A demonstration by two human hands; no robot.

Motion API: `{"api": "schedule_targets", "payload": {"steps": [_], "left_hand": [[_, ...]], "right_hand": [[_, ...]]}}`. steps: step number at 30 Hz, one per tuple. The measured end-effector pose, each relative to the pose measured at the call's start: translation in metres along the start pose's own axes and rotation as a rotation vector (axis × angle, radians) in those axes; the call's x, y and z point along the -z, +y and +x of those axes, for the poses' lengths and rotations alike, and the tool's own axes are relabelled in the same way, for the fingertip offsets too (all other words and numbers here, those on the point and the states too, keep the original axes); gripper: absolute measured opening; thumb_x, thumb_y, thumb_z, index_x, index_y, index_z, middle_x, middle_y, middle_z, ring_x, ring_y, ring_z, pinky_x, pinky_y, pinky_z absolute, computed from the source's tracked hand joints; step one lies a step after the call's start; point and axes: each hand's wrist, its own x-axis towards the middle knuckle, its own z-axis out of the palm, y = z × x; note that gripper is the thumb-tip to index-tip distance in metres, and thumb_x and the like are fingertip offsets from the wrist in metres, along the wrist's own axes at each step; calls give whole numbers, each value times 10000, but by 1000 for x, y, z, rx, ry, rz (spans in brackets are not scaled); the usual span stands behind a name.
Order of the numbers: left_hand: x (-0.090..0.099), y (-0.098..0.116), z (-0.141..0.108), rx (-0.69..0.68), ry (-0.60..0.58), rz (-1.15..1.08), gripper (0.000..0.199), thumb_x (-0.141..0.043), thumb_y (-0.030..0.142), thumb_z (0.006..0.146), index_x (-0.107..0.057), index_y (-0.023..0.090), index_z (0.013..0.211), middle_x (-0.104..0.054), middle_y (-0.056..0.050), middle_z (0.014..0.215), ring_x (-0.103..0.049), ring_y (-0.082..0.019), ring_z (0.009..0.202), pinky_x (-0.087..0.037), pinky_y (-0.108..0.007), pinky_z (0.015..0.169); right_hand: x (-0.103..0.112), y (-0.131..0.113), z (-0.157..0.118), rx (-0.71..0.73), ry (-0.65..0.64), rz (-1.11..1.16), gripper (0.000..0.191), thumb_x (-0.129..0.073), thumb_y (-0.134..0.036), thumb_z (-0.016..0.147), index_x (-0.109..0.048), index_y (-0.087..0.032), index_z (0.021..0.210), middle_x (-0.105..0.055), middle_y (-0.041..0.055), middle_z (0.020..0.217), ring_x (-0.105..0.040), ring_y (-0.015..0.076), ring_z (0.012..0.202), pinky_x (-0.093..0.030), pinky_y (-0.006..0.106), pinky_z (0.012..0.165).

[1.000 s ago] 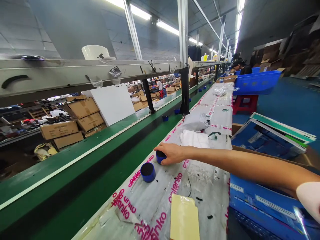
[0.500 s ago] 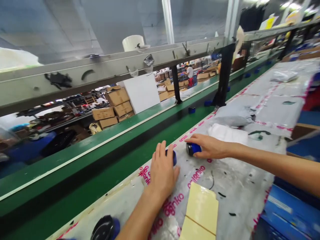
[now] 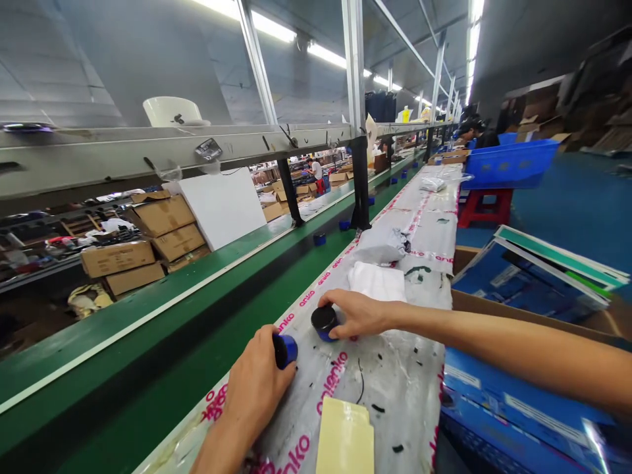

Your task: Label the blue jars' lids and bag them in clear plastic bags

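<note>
Your left hand [image 3: 259, 372] clasps a blue, dark-faced cylinder [image 3: 289, 347] at lower centre, tilted and partly hidden by your fingers. Just right, your right hand [image 3: 358, 313] grips a black-topped cylinder [image 3: 323, 320], its blue side partly covered. Lower down, the bottom edge cuts off a yellow card [image 3: 345, 434].

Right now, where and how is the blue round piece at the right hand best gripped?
Probably grip the blue round piece by its curved wall, thumb and fingers opposite, coming from the right. Its black top faces up, the short round side suits a pinch, and the right hand reaches in from there.
</note>
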Motion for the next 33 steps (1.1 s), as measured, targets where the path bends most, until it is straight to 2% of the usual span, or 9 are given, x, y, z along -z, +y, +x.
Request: {"api": "schedule_targets", "payload": {"steps": [3,8,10,14,17,21,24,29,33], "left_hand": [[0,1,-3,15,-5,-61,427,-563,312,828,-461,228,1234,-652,-78,1160,-646,-282,1026,-436,-352,775],[-3,-7,-11,-74,-109,-106,654,-544,181,770,-425,297,1403,-560,-46,1286,-653,-210,970,-456,-322,814],[-1,-13,-15,-96,-149,-71,600,-520,164,758,-509,316,1338,-536,-41,1274,-655,-198,893,-448,-319,760],[13,-19,-22,-48,-161,56,409,-546,230,758,-581,311,1157,-563,-20,1249,-659,-209,819,-408,-327,685],[21,-21,-23,-28,-130,93,310,-523,271,795,-577,316,1096,-595,1,1244,-665,-217,801,-404,-334,663],[9,-25,-13,43,68,-289,323,-596,399,784,-549,293,1085,-651,-20,1228,-669,-264,1021,-475,-361,828],[-9,-30,-4,82,89,-543,362,-633,453,750,-511,257,1028,-673,-65,1256,-681,-271,1066,-499,-380,911],[-22,-35,-1,57,38,-594,435,-634,427,765,-500,241,1135,-702,-79,1229,-698,-265,1069,-498,-403,963],[-22,-31,-1,36,32,-572,595,-658,396,762,-506,224,1311,-696,-85,1243,-664,-287,1136,-466,-436,1021]], "right_hand": [[4,0,-3,35,-91,-120,773,-756,-294,753,-461,-152,1453,-574,154,1286,-611,291,1091,-497,403,912],[10,-3,-2,26,-161,-253,681,-725,-333,771,-524,-177,1403,-575,127,1194,-642,265,950,-511,376,812],[9,-8,-1,31,-166,-296,673,-724,-370,781,-521,-180,1393,-583,130,1206,-646,278,980,-513,363,786],[5,-25,-1,0,-125,-484,655,-699,-598,810,-591,-178,1301,-621,148,1160,-668,329,951,-518,383,700],[4,-34,5,26,-104,-567,525,-669,-559,856,-632,-165,1202,-643,139,1083,-680,302,836,-521,389,668],[3,-30,24,217,-52,-511,377,-627,-228,867,-606,-192,1242,-609,131,1270,-648,297,1015,-538,387,764],[-2,-20,39,377,-122,-408,489,-586,-37,777,-601,-172,1247,-602,116,1339,-575,290,1194,-505,405,953],[-7,-13,44,318,-143,-220,665,-650,-78,780,-471,-102,1420,-546,180,1422,-535,299,1295,-469,416,1049],[-8,-15,38,167,-84,-259,649,-752,-319,825,-514,-132,1399,-547,186,1398,-581,345,1232,-510,446,983]]}}
